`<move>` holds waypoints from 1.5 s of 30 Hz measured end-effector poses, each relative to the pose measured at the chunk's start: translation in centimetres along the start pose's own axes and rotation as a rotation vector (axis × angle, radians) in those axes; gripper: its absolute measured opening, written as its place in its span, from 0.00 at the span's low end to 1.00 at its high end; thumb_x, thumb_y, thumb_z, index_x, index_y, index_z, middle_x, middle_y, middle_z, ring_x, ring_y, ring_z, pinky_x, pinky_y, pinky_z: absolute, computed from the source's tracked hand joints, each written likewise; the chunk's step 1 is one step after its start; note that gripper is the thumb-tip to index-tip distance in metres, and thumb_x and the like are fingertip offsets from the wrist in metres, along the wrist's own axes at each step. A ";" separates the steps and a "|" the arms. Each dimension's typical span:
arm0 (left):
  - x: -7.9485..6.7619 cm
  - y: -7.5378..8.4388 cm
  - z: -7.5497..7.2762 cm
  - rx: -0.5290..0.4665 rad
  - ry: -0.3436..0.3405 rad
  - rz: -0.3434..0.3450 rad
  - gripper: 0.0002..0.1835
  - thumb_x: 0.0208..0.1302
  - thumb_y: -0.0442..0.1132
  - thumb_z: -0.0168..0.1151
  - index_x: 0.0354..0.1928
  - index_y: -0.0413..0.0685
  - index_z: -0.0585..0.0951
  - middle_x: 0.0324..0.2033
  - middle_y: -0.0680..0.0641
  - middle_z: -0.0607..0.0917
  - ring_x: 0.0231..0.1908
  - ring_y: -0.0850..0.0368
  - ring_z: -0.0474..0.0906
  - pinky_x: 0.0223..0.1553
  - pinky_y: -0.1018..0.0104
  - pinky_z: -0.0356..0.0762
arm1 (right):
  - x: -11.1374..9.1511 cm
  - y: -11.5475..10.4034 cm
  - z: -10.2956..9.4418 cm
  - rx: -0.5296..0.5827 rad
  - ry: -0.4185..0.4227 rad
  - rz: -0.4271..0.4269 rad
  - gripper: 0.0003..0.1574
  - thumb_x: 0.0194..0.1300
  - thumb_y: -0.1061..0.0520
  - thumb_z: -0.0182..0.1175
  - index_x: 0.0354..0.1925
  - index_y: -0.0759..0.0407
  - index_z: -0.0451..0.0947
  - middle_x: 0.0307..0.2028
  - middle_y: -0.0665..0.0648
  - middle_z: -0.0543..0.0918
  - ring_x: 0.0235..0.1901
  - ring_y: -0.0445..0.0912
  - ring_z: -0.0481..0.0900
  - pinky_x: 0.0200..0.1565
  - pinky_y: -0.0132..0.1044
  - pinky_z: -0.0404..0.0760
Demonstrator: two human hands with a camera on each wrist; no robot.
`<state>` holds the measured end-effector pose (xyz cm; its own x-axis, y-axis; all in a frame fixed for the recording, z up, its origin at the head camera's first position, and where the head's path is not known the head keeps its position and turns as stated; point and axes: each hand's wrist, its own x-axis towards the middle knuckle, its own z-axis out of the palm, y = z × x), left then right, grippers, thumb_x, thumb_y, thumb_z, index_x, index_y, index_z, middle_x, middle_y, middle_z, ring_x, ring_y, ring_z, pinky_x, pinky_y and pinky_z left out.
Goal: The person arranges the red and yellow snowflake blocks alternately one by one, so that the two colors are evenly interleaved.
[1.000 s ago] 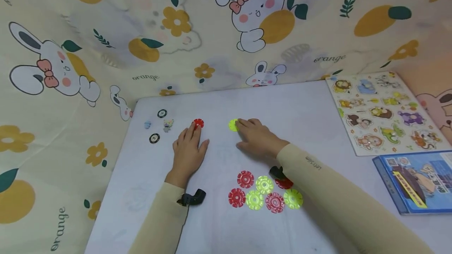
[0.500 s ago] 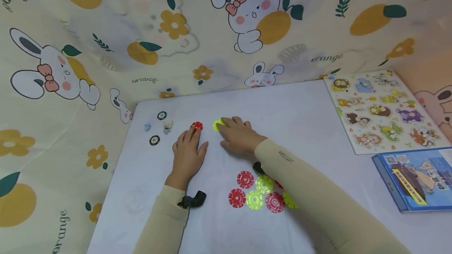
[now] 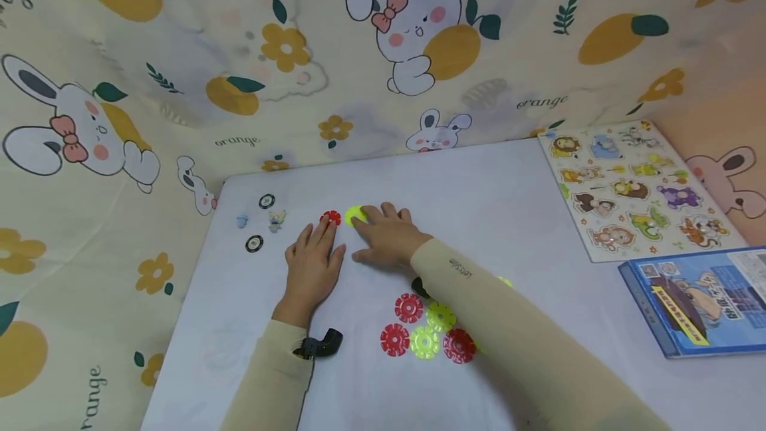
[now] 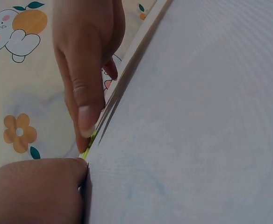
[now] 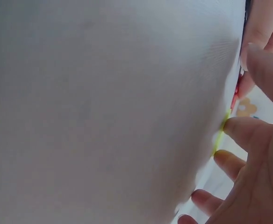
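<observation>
On the white tabletop, my left hand [image 3: 312,275] lies flat, its fingertips on a red notched plastic disc [image 3: 330,217]. Just right of it is a yellow notched plastic disc [image 3: 354,216]. My right hand [image 3: 390,238] touches that yellow disc with extended, spread fingers, covering part of its right side. The two discs sit side by side, rims close together. In the right wrist view the yellow disc [image 5: 220,133] shows edge-on beneath the fingertips, with the red disc [image 5: 235,97] beyond it.
Red discs [image 3: 409,308] and yellow discs [image 3: 424,342] lie grouped nearer the front, partly hidden by the right sleeve [image 3: 509,311]. Two black round tokens [image 3: 254,243], a small bear figure [image 3: 276,221] and a bluish piece [image 3: 242,220] are at left. An animal puzzle board [image 3: 652,251] and blue box [image 3: 694,311] lie right.
My right hand has slid the yellow disc leftward until it is close beside the red disc. The left hand has stayed on the red disc. The head view has shifted slightly.
</observation>
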<state>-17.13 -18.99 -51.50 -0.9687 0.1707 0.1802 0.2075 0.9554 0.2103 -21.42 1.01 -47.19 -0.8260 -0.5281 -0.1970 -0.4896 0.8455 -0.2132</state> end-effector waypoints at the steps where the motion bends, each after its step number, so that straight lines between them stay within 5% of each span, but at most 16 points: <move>1: 0.0 0.0 0.1 -0.003 -0.003 -0.001 0.32 0.70 0.59 0.46 0.71 0.53 0.64 0.71 0.50 0.60 0.69 0.43 0.49 0.57 0.39 0.52 | 0.1 -0.1 0.0 0.008 -0.005 0.002 0.53 0.57 0.21 0.50 0.74 0.40 0.52 0.74 0.53 0.48 0.70 0.58 0.45 0.59 0.59 0.55; 17: -0.2 0.0 0.5 -0.006 -0.009 -0.005 0.32 0.70 0.59 0.46 0.71 0.52 0.64 0.71 0.51 0.59 0.69 0.42 0.49 0.57 0.38 0.52 | -0.2 -0.1 -0.2 0.068 -0.039 -0.013 0.54 0.57 0.19 0.46 0.75 0.37 0.49 0.75 0.52 0.43 0.71 0.62 0.39 0.60 0.62 0.53; 24: -0.1 0.1 0.5 -0.032 0.010 0.022 0.32 0.70 0.55 0.50 0.72 0.53 0.62 0.72 0.50 0.56 0.69 0.43 0.50 0.57 0.39 0.53 | -1.2 1.0 -1.6 0.253 0.005 -0.035 0.53 0.57 0.17 0.37 0.75 0.34 0.45 0.75 0.53 0.42 0.71 0.58 0.45 0.59 0.64 0.54; 28: 0.2 0.5 0.5 -0.044 0.034 0.074 0.32 0.69 0.53 0.54 0.72 0.53 0.62 0.72 0.50 0.57 0.70 0.45 0.49 0.57 0.41 0.54 | -3.6 2.7 -3.0 0.507 0.078 -0.044 0.50 0.58 0.18 0.39 0.73 0.33 0.51 0.73 0.48 0.52 0.70 0.51 0.50 0.62 0.64 0.51; 34: 0.8 1.2 0.5 -0.041 -0.024 0.135 0.38 0.67 0.64 0.47 0.73 0.54 0.60 0.73 0.52 0.52 0.71 0.49 0.45 0.58 0.42 0.52 | -9.3 6.0 -3.2 0.847 0.166 -0.045 0.36 0.67 0.29 0.48 0.70 0.30 0.57 0.67 0.41 0.61 0.65 0.48 0.60 0.61 0.55 0.63; 41: 0.7 1.4 0.5 -0.012 -0.060 0.139 0.40 0.67 0.68 0.41 0.73 0.53 0.59 0.73 0.51 0.54 0.71 0.50 0.45 0.60 0.41 0.51 | -16.0 9.7 -0.6 0.939 0.211 -0.020 0.30 0.72 0.46 0.52 0.69 0.37 0.61 0.64 0.50 0.69 0.59 0.50 0.69 0.55 0.57 0.69; 45: 0.7 1.2 0.3 -0.004 -0.056 0.130 0.40 0.67 0.68 0.42 0.73 0.53 0.59 0.73 0.51 0.54 0.72 0.50 0.44 0.61 0.42 0.51 | -19.1 11.8 1.3 0.928 0.215 0.004 0.31 0.69 0.48 0.57 0.68 0.46 0.64 0.63 0.49 0.71 0.61 0.47 0.68 0.60 0.46 0.67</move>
<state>-17.61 -17.66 -51.42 -0.9398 0.3058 0.1523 0.3317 0.9235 0.1928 -11.11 20.97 -47.17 -0.9062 -0.4210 -0.0389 -0.1460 0.3982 -0.9056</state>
